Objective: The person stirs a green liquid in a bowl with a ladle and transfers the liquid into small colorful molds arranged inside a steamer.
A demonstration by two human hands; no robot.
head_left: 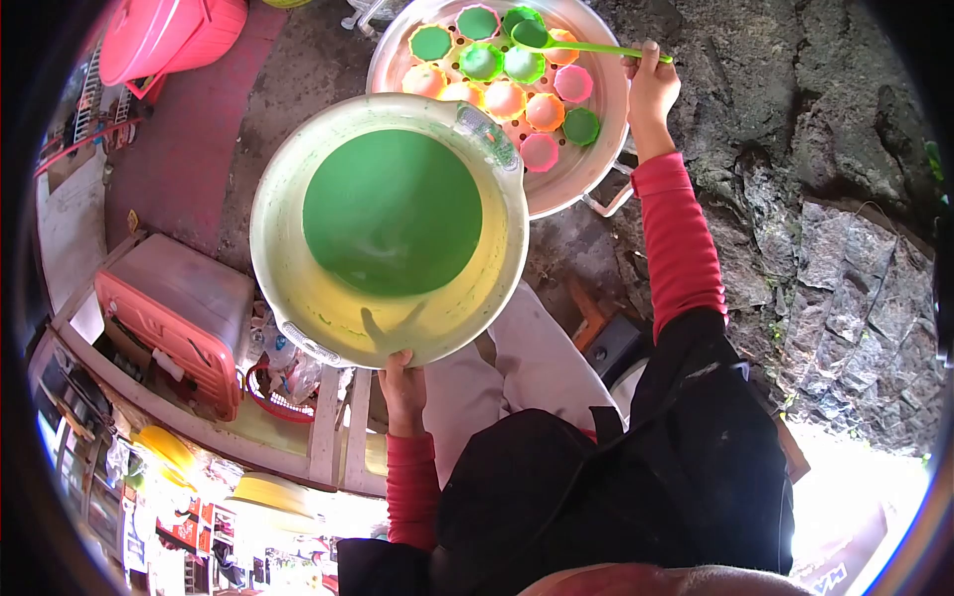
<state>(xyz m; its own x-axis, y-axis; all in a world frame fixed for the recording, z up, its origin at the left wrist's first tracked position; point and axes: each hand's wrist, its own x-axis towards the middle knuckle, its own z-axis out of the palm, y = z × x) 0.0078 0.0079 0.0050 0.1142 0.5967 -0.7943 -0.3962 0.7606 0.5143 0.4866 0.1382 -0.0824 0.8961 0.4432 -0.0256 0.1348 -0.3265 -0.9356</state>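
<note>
My right hand (653,96) is closed round the handle end of a light-green plastic ladle (596,47). The ladle's bowl, with green in it, is over a green fluted cup (521,17) near the far side of a perforated metal steamer tray (608,119). Several small fluted cups in orange, pink and green stand on that tray; some hold green batter, such as one cup (431,43) at the left. Closer to me is a large pale basin (273,209) of smooth green batter (393,209), tilted toward me. My left hand (401,387) grips its near rim, thumb on top.
A metal handle (611,199) sticks out from the steamer's near right side. Rough stone wall (755,149) runs along the right. At left are a pink bucket (179,40), a pink lidded box (179,308) and a red basket (278,397).
</note>
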